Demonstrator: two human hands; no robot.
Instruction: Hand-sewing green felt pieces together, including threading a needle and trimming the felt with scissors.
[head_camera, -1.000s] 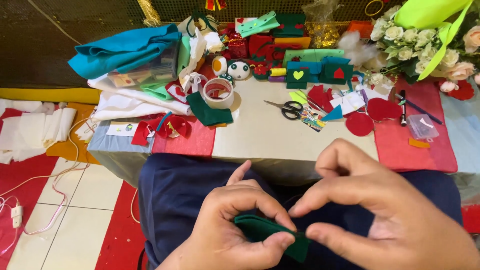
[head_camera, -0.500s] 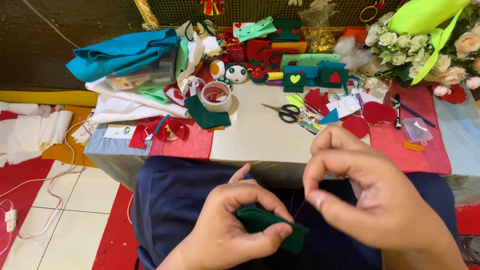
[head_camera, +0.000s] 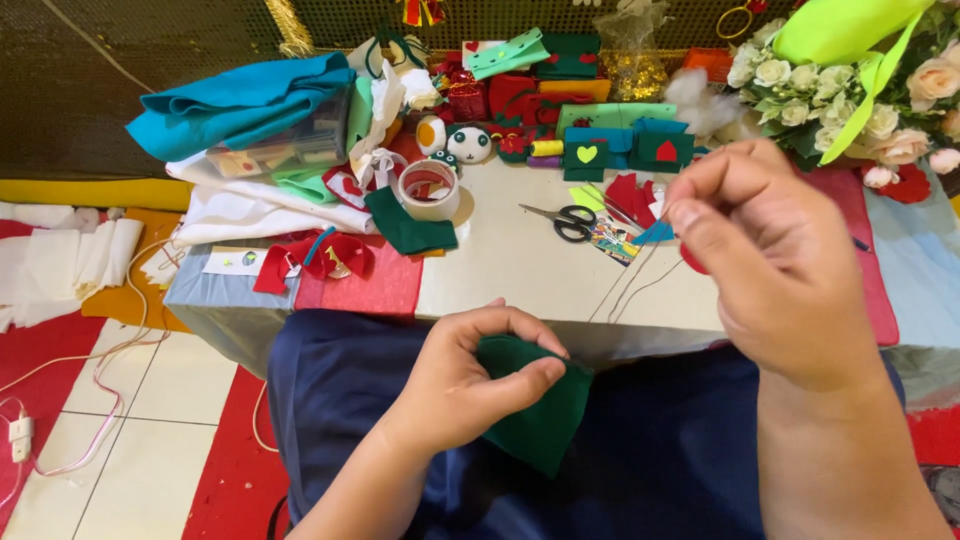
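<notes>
Thread (head_camera: 625, 285) drawn taut above green felt piece (head_camera: 535, 405), which left hand (head_camera: 470, 385) pinches while right hand (head_camera: 770, 260), fingers clenched on the strand, should pull steadily, avoiding puckers.

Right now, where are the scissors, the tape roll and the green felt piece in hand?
scissors (head_camera: 574, 222), head view, black handles.
tape roll (head_camera: 428, 189), head view, rim.
green felt piece (head_camera: 540, 425), head view, lower middle.

Bright, even light from above; shadows soft, colours vivid, focus sharp across the table (head_camera: 520, 270), slight blur on the right hand (head_camera: 770, 260).
</notes>
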